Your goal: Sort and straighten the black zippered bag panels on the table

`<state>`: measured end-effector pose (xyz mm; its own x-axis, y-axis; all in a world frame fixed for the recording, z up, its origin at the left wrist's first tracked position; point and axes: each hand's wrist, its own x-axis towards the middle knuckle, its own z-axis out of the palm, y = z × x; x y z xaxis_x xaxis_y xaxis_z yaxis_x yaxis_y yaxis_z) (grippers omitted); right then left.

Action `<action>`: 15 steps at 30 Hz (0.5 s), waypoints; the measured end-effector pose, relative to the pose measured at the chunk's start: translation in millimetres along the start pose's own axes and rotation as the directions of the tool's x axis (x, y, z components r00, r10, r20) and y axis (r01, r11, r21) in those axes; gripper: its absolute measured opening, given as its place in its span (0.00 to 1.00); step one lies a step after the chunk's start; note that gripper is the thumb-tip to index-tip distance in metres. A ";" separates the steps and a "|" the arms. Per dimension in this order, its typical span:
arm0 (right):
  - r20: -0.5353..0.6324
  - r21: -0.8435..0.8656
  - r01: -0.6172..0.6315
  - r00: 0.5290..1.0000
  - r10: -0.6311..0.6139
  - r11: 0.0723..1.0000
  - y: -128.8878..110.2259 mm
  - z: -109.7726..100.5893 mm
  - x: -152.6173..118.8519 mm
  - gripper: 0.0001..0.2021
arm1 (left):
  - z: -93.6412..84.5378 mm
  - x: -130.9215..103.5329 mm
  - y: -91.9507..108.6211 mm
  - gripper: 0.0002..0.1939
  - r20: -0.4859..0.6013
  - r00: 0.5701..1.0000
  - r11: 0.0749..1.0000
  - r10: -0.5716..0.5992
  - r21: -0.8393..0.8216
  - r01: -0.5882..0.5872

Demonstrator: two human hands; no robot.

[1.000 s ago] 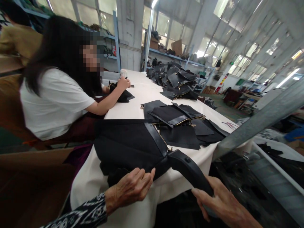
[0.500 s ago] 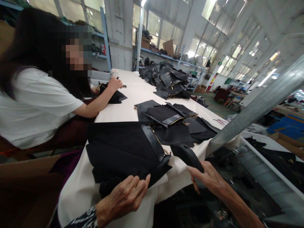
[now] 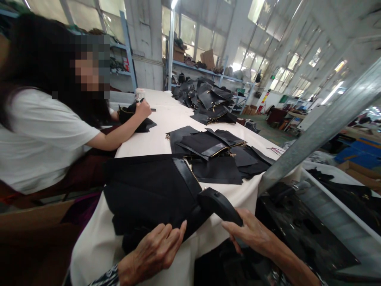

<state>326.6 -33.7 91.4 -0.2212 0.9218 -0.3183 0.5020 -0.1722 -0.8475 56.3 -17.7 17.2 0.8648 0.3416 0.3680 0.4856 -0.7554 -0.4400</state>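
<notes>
A large black fabric piece [image 3: 145,186] with a leather band and gold zipper lies at the table's near end. My left hand [image 3: 154,248] rests on its lower edge, fingers curled, the index finger extended along the fabric. What lies under its fingers is hidden. My right hand [image 3: 253,230] is wrapped round the handle of a black handheld tool [image 3: 220,202]. The tool's head is over the right corner of the fabric piece, by the zipper end. More black zippered pieces [image 3: 205,143] lie overlapped just beyond.
On the left a person in a white shirt [image 3: 47,135] handles a black piece at the white table [image 3: 169,115]. A black heap [image 3: 208,95] stands at the far end. A slanted metal post [image 3: 321,127] and a machine [image 3: 303,226] are at the right.
My right hand has moved left with the black tool, whose head now covers the zipper end of the fabric piece. The view has shifted slightly. My left hand remains on the fabric.
</notes>
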 end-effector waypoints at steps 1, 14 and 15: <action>-0.009 0.016 -0.001 1.000 0.001 1.000 -0.4 -1.6 2.3 0.12 | 0.0 0.0 0.3 0.24 0.016 1.000 1.000 -0.001 0.001 0.001; -0.173 -0.055 -0.015 0.985 0.005 0.998 15.1 -24.8 -17.1 0.19 | -2.9 -9.6 -5.5 0.27 0.026 0.997 0.996 -0.073 -0.047 0.074; -0.170 -0.059 -0.013 0.986 0.003 0.998 16.6 -24.3 -18.7 0.19 | -1.8 -9.5 -8.0 0.28 0.046 0.997 0.997 -0.061 -0.045 0.063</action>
<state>359.4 -45.4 93.6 -0.0746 0.9668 -0.2443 0.5536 -0.1636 -0.8165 44.0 -15.9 18.7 0.8385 0.4125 0.3559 0.5329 -0.7569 -0.3782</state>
